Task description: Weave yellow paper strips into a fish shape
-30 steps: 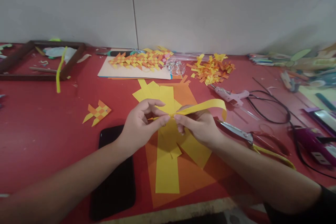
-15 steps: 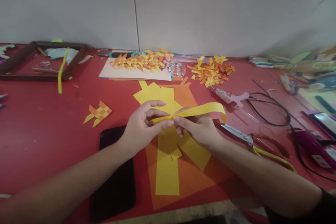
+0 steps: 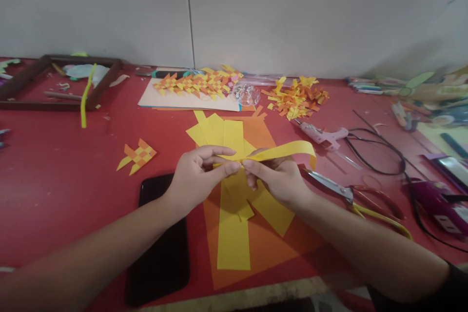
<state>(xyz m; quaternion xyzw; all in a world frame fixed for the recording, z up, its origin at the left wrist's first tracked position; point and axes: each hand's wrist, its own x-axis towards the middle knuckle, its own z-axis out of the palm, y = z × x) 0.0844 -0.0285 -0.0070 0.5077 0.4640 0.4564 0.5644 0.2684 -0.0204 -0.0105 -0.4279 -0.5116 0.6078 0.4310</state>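
Note:
Between my two hands runs a yellow paper strip (image 3: 288,149), its free end curling over on the right. My left hand (image 3: 199,175) pinches the strip's left part between thumb and fingers. Close beside it, my right hand (image 3: 276,175) grips the strip with thumb and forefinger; the other fingers are partly hidden. Below the hands, yellow paper pieces (image 3: 234,246) lie over an orange paper sheet (image 3: 266,258). A woven yellow and orange paper fish (image 3: 141,156) lies to the left, beyond a black phone (image 3: 159,258).
Scissors (image 3: 329,185) and a pink glue gun (image 3: 323,135) with its cord lie at the right. Further back are woven paper fish (image 3: 197,85) on a pad, a heap of paper scraps (image 3: 298,97) and a small clear dish (image 3: 246,94). A brown frame (image 3: 58,106) sits at the far left.
The left hand's fingers have shifted slightly along the strip, with the forefinger stretched a little further right. The right hand is nearly unmoved.

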